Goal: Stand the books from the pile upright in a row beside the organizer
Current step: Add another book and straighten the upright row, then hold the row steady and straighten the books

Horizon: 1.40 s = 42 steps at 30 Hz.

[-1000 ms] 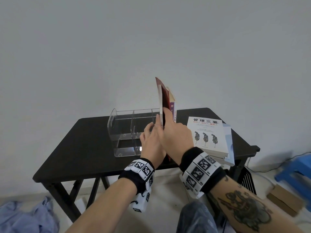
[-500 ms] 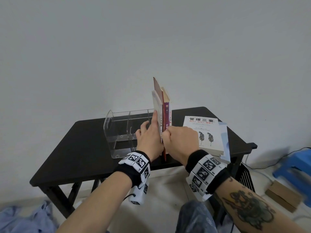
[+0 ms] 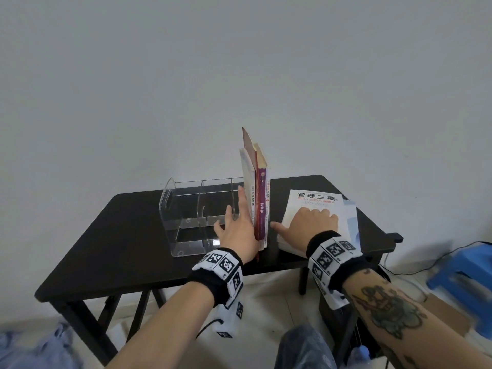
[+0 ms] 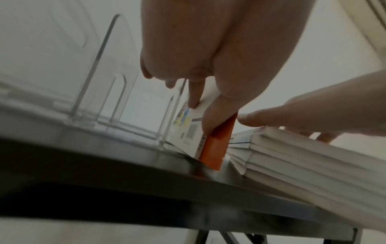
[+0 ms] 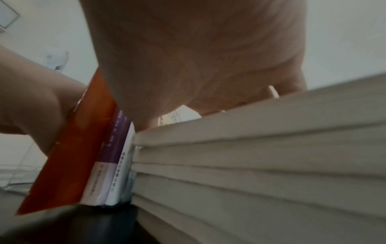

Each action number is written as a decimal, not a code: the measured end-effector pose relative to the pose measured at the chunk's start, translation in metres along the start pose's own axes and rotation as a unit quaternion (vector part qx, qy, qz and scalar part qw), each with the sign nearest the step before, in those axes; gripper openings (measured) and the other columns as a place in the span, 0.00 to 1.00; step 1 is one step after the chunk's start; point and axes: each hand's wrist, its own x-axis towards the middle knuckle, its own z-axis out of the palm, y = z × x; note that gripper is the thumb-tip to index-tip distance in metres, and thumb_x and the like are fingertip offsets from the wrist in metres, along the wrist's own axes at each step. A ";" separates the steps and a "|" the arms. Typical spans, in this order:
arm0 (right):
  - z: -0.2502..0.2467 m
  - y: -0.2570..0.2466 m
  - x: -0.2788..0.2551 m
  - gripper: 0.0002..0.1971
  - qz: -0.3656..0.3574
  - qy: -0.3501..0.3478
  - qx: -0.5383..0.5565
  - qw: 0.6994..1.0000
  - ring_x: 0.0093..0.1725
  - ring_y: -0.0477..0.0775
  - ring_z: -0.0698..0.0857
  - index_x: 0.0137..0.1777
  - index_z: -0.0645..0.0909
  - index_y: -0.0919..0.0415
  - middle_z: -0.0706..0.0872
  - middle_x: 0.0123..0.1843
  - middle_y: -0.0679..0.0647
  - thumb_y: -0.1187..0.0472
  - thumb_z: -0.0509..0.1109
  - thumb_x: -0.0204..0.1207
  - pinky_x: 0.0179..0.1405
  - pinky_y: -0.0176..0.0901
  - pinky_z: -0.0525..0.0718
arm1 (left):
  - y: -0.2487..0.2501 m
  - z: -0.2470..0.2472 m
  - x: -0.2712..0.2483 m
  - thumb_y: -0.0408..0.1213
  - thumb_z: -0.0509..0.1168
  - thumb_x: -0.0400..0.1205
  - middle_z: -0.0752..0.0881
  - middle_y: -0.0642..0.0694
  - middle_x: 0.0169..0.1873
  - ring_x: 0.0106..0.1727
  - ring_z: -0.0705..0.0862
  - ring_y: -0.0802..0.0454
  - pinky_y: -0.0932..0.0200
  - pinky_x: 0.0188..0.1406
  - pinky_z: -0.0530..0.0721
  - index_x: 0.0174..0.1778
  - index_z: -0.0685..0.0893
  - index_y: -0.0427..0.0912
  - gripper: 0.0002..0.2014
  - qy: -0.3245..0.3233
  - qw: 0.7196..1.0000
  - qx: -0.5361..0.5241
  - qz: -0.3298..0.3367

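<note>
A clear organizer [image 3: 191, 214] stands on the black table [image 3: 127, 235]. Just right of it, the left hand [image 3: 237, 230] presses straight fingers flat against the upright books [image 3: 259, 198]. Further right, the right hand [image 3: 311, 222] rests loosely spread, gripping nothing, on the pile [image 3: 319, 206], whose top cover reads 管理三要.

A plain pale wall [image 3: 239, 75] fills the upper two thirds of the frame. Below centre stands a black table [image 3: 119, 235] on a light floor [image 3: 266, 302]. A blue stool [image 3: 468, 272] sits at right, blue cloth [image 3: 32, 350] lower left.
</note>
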 end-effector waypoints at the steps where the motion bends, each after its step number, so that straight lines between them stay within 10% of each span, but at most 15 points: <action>1: -0.001 -0.001 0.001 0.44 -0.003 -0.003 -0.010 1.000 0.58 0.63 0.81 0.61 0.79 0.61 0.86 0.57 0.59 0.20 0.53 0.68 0.55 0.56 0.74 | -0.001 0.001 0.000 0.32 0.69 0.76 0.63 0.46 0.83 0.86 0.45 0.44 0.34 0.80 0.46 0.79 0.20 0.54 0.60 -0.002 0.999 -0.031 -0.008; 11: -0.039 -0.009 0.003 0.21 -0.139 -0.090 -0.040 0.985 0.54 0.58 0.85 0.56 0.84 0.59 0.87 0.56 0.57 0.42 0.61 0.80 0.48 0.46 0.80 | -0.011 0.012 0.000 0.35 0.64 0.79 0.64 0.45 0.80 0.85 0.50 0.40 0.35 0.80 0.46 0.83 0.46 0.50 0.42 0.011 0.997 -0.076 0.025; 16: -0.065 -0.012 0.008 0.08 -0.133 -0.067 -0.015 0.989 0.36 0.55 0.82 0.46 0.78 0.63 0.82 0.40 0.56 0.59 0.62 0.78 0.32 0.41 0.79 | -0.013 0.009 0.000 0.36 0.64 0.80 0.65 0.45 0.81 0.85 0.49 0.39 0.35 0.80 0.47 0.84 0.44 0.51 0.42 -0.009 0.998 -0.057 0.031; 25: -0.116 0.009 0.013 0.12 -0.046 0.043 0.123 0.990 0.39 0.60 0.82 0.35 0.74 0.63 0.84 0.41 0.59 0.62 0.59 0.80 0.38 0.45 0.79 | -0.016 0.009 0.001 0.33 0.63 0.79 0.64 0.41 0.81 0.83 0.56 0.38 0.34 0.79 0.55 0.85 0.38 0.52 0.46 -0.032 0.999 0.000 0.037; 30: -0.155 0.002 -0.003 0.12 -0.091 0.302 0.386 0.867 0.38 0.59 0.81 0.57 0.73 0.66 0.82 0.41 0.56 0.57 0.61 0.83 0.36 0.46 0.76 | -0.017 0.009 0.000 0.31 0.63 0.79 0.67 0.44 0.80 0.82 0.58 0.39 0.36 0.78 0.57 0.85 0.36 0.52 0.47 -0.022 0.998 0.025 0.047; 36: -0.179 -0.023 -0.031 0.13 -0.142 0.239 0.553 0.785 0.22 0.54 0.87 0.32 0.84 0.68 0.84 0.20 0.51 0.62 0.65 0.74 0.21 0.44 0.85 | -0.016 0.006 -0.006 0.33 0.58 0.83 0.74 0.40 0.76 0.82 0.59 0.37 0.40 0.79 0.57 0.84 0.32 0.40 0.43 -0.002 0.985 0.152 0.077; 42: -0.157 -0.050 -0.042 0.16 -0.207 0.207 0.557 0.778 0.24 0.61 0.84 0.30 0.80 0.73 0.86 0.28 0.66 0.64 0.65 0.77 0.24 0.56 0.85 | -0.019 0.011 -0.006 0.32 0.57 0.84 0.79 0.41 0.72 0.82 0.59 0.37 0.40 0.79 0.56 0.83 0.30 0.37 0.43 0.008 0.978 0.193 0.081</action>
